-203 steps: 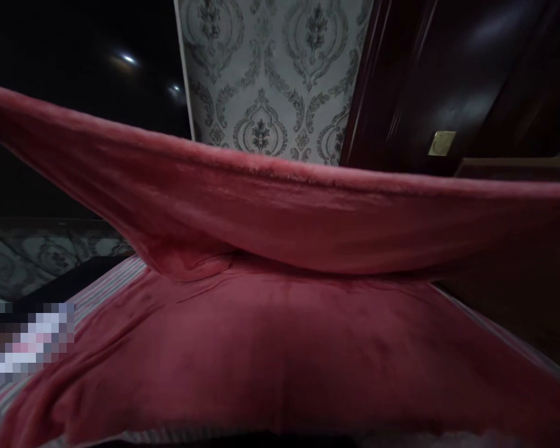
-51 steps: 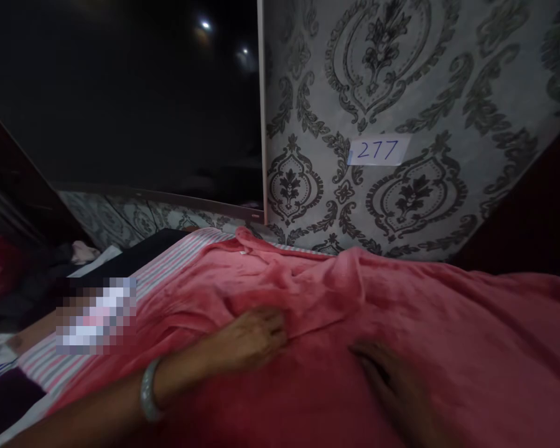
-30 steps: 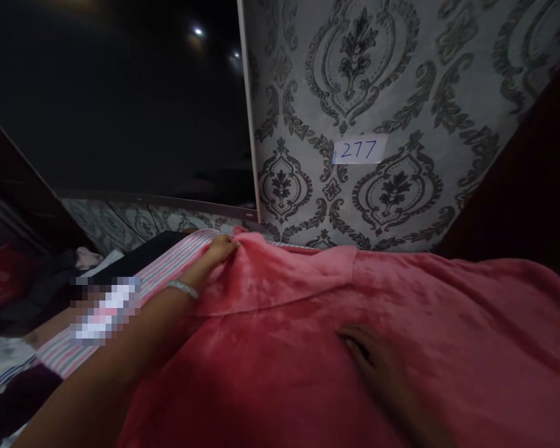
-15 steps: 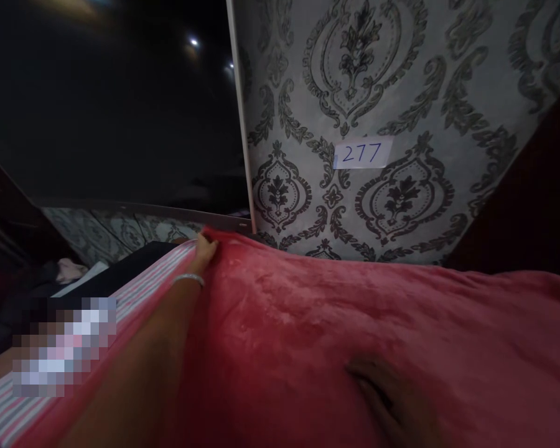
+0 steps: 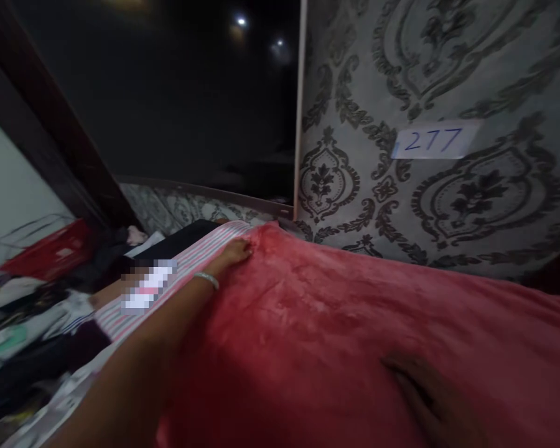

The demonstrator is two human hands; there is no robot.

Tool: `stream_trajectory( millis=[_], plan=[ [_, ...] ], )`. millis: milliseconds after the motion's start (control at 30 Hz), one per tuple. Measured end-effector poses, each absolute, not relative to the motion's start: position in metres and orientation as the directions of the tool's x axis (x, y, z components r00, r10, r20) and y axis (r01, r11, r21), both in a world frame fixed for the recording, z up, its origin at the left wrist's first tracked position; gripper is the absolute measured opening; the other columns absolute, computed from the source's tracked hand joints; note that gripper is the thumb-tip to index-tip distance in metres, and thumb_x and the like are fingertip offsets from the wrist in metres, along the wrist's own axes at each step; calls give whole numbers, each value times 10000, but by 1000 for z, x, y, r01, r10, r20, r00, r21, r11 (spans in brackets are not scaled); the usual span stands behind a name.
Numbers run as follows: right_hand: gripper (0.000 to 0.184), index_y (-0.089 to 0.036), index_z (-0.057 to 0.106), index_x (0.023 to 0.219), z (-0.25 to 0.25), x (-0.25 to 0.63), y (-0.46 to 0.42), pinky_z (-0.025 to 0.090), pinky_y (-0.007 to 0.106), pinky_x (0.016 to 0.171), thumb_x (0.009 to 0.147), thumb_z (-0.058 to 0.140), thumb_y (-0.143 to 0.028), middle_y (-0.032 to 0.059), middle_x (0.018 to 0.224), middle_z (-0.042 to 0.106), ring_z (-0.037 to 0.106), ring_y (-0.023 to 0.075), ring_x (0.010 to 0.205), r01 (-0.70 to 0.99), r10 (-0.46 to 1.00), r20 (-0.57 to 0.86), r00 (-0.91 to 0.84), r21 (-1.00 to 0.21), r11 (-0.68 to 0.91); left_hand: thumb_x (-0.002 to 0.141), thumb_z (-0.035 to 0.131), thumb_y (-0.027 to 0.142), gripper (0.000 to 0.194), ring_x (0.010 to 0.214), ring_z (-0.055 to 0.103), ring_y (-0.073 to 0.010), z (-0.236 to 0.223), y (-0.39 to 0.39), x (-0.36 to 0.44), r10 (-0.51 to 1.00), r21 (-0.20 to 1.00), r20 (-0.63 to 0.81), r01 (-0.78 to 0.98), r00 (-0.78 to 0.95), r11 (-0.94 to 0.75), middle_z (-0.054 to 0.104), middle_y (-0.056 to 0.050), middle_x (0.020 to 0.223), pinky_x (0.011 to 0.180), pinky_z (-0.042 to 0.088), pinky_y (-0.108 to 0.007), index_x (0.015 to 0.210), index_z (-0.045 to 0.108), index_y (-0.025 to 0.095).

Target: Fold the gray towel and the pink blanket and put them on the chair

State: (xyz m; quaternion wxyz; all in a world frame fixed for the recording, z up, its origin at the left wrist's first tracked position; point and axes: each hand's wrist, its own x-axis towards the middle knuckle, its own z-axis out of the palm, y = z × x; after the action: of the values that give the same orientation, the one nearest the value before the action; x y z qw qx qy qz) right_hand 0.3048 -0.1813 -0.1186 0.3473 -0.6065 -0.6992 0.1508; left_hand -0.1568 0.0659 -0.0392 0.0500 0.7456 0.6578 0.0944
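Observation:
A red plush blanket [image 5: 280, 311] spreads over most of the lower view, with a white, grey and pink striped cloth [image 5: 205, 252] showing along its left side. My left hand [image 5: 237, 251], wearing a silvery bracelet [image 5: 208, 279] at the wrist, rests on the blanket's left edge near the far corner. Its fingers look loosely bent, lying on the fabric rather than closed around it. Lower right, my right hand [image 5: 429, 398] lies on the blanket with thumb and fingers apart, dim and slightly blurred. Beyond my left hand the corner lies down.
A dark glossy screen [image 5: 191, 106] stands behind, beside patterned wallpaper [image 5: 331, 180] bearing a paper label marked 277 [image 5: 436, 139]. On the left are a red bag [image 5: 51, 252], piled clothes [image 5: 42, 342], and a pixelated patch over the striped cloth.
The view has turned left, showing more clutter there. My left hand has come off the raised blanket corner, which now lies flatter. My right hand still rests on the blanket.

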Motion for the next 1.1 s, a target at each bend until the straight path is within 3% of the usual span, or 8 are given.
stream_trajectory(
  millis=[100,167,267,400,533,667,867,1100],
  plan=[
    [417,-265,770,1011,-113,306,-179,575,488,963,903,438,-493,60,1098,757,707,289,1025,729,955,294,-49,-643,235,898,568,401,528,1433,432,-287,-47,-7,-169,991,201,15,971,131,-131,514,-130,1513,1197,331,-377,1374,591,175],
    [416,-269,768,1004,-113,306,-177,581,494,943,893,442,-502,66,1087,757,706,299,1015,718,950,300,-83,-643,266,936,505,377,511,1457,401,-281,-51,-63,-182,991,212,28,968,128,-131,483,-126,1540,1223,294,-398,1404,570,182],
    [427,-272,766,985,-120,307,-172,591,493,898,878,439,-525,68,1091,755,703,309,1019,720,942,322,-93,-632,287,943,450,322,480,1408,462,-272,-54,-140,-206,988,239,131,965,80,-110,537,-118,1491,1209,320,-415,1384,592,196],
    [465,-242,760,967,-130,306,-166,566,516,915,858,411,-529,84,1083,755,697,313,1023,750,927,368,-68,-594,291,920,435,251,395,1214,605,-269,-53,-203,-236,969,306,197,948,-150,85,679,-121,1289,1101,422,-402,1226,680,202],
    [493,-202,760,1015,-127,299,-173,537,548,963,870,384,-484,128,1105,745,690,325,1032,788,919,376,-120,-527,318,924,426,255,323,1115,650,-269,-50,-212,-251,938,327,178,917,-298,229,728,-127,1140,998,465,-363,1046,718,193],
    [499,-195,729,1172,-125,290,-205,455,585,1077,912,380,-440,129,1252,695,637,326,1172,828,897,393,-204,-419,372,885,522,304,210,875,691,-268,-47,-200,-262,908,338,135,880,-397,335,742,-114,895,783,504,-336,857,696,189],
    [501,-184,708,1242,-148,289,-248,435,575,1120,960,373,-427,131,1356,638,595,293,1259,820,863,415,-288,-359,446,925,429,291,257,987,673,-297,-44,-195,-273,850,332,189,846,-492,416,725,-168,1027,798,488,-359,966,652,171],
    [476,-193,666,1311,-153,287,-251,386,572,1163,999,372,-400,119,1430,585,533,268,1335,810,868,416,-272,-388,440,882,500,323,211,921,697,-278,-42,-213,-283,854,348,143,833,-500,430,741,-130,926,749,502,-322,899,658,183]
  ],
)
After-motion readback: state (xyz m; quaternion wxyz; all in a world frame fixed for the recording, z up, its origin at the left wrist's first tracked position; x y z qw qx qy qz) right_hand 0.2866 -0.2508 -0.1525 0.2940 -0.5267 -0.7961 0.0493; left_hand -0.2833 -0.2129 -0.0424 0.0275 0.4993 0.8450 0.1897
